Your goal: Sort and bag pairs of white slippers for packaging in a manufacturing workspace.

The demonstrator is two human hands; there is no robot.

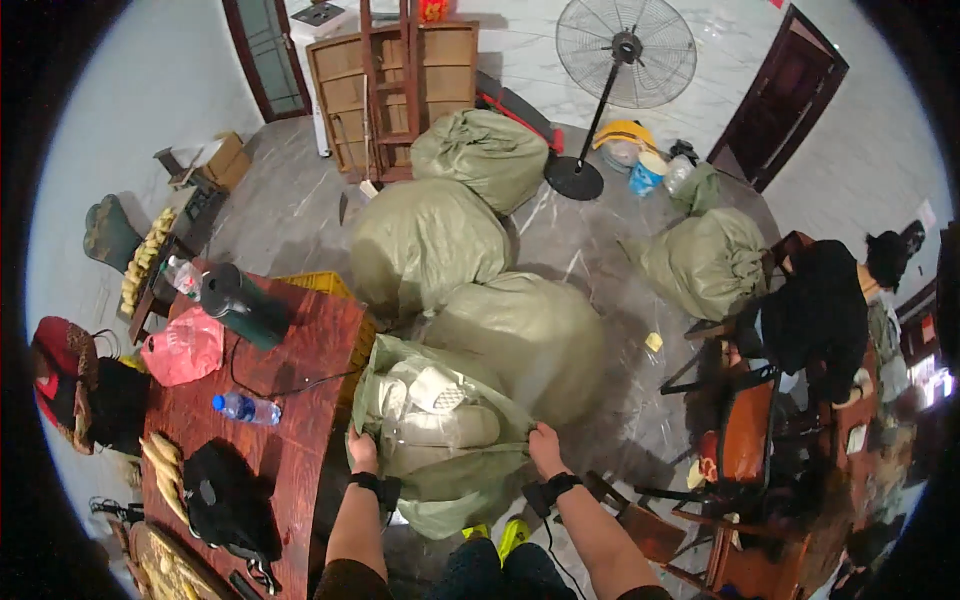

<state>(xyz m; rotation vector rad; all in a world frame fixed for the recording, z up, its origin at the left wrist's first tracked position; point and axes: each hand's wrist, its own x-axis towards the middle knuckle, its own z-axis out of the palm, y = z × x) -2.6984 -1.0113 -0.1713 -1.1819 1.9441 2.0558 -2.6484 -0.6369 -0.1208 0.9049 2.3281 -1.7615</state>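
Note:
In front of my feet stands an open green woven sack, its mouth spread wide. Pale slippers, seemingly wrapped in clear plastic, fill it near the top; a white one with a dotted sole lies uppermost. My left hand grips the sack's rim on the left, close to the table. On the opposite side my right hand is closed on the rim as well. The sack's edge stretches between both hands. Touching its far side is a full green sack.
More full sacks stand behind, and another sack sits at right. A red-brown table on my left bears a water bottle and a black bag. Another person is at right, near chairs. A standing fan is at the back.

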